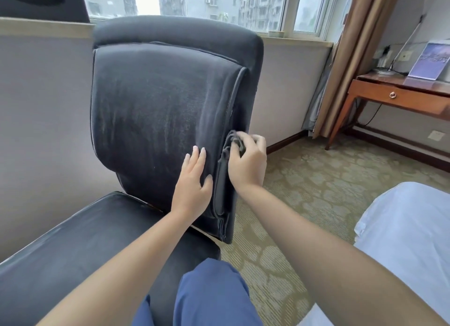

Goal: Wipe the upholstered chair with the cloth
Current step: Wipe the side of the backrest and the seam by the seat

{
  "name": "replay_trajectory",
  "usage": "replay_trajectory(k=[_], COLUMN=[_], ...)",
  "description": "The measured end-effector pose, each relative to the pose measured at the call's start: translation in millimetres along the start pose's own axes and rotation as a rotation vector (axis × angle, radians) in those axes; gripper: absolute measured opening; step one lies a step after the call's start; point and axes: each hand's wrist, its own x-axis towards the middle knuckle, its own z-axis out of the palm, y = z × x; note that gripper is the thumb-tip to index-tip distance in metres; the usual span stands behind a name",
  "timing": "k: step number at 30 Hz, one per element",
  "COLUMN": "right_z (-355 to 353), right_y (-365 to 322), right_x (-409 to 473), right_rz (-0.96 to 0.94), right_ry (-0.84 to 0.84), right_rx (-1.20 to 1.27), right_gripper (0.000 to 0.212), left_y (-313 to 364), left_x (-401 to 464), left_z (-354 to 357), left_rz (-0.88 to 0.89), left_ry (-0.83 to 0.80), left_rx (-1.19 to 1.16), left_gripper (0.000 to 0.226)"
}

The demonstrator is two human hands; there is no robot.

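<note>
Nearest the camera, at 6 o'clock, a knee in blue trousers [209,294] rests against the front of the chair seat. At 4 o'clock, a white bed corner [404,228] enters the view.

Both bare forearms extend toward the centre. The left hand [193,179] lies flat on the lower right area of the backrest cushion, palm down, fingers straight and slightly spread, thumb out to the side. The right hand [247,161] is just beside it at the cushion's right edge, fingers curled round a bunched dark cloth [235,140], which is pressed into the seam between the cushion and the chair's side panel.

The upholstered chair [158,101] occupies the centre and the 9 o'clock side: dark fabric, backrest upright, seat extending toward 7 o'clock. Pale streaks mark the backrest fabric.

Patterned carpet [304,179] covers the floor at 3 o'clock. Farther, at 2 o'clock, a wooden desk [389,92] with a drawer stands by a tan curtain [350,58]. At 12 o'clock, a window [219,2] shows apartment blocks.
</note>
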Motion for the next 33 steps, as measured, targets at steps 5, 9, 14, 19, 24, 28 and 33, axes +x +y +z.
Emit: replay_trajectory(k=[5,9,14,19,24,28,33], right_z=[7,21,34,36,27,22,23], right_y=[-2,46,102,108,80,38,17], right_x=[30,-15,-86,-93,-65,-17,18], right_rz=[-0.227,-0.202,0.066,0.150,0.080,-0.001,-0.256], right_ry=[0.083,-0.002,-0.242,-0.314,-0.177,0.034,0.241], right_rx=[-0.034,-0.156,-0.262,-0.263,-0.179,-0.032,0.044], right_gripper=[0.027,0.028,0.023,0.020,0.021,0.021,0.024], left_y=[-5,-18,-39,-51,-51,-50,-50], left_x=[-4,-9,-14,-16,-18,-20,-22], left_z=[4,11,24,30,28,26,27], left_rz=[0.025,0.051,0.091,0.135,0.163,0.176,0.235], left_ry=[0.012,0.034,0.066,0.071,0.114,0.155,0.180], left_rx=[0.017,0.016,0.006,0.029,0.053,0.061,0.085], left_gripper=[0.064,0.068,0.075,0.079,0.079,0.074,0.070])
